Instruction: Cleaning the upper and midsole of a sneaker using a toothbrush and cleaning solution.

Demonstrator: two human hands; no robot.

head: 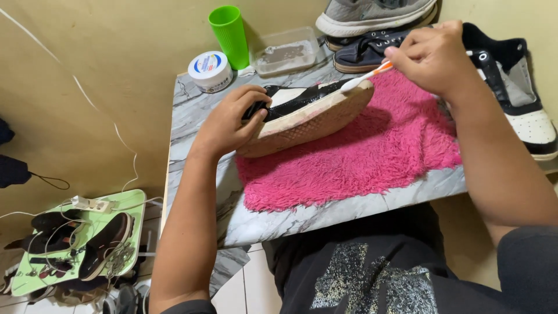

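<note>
My left hand [229, 121] grips the heel end of a black-and-white sneaker [302, 113], tipped on its side over a pink shaggy mat [372, 151] with its tan sole facing me. My right hand [433, 55] holds a white-and-orange toothbrush [366, 77]. Its bristle end touches the toe edge of the sneaker's sole.
The mat lies on a small marble-patterned table [197, 110]. At its back stand a green cup [229, 35], a round white jar [209, 71] and a clear plastic tub [286, 51]. Other shoes [511, 87] sit at the back right. A green tray [75, 238] with shoes and cables is on the floor, left.
</note>
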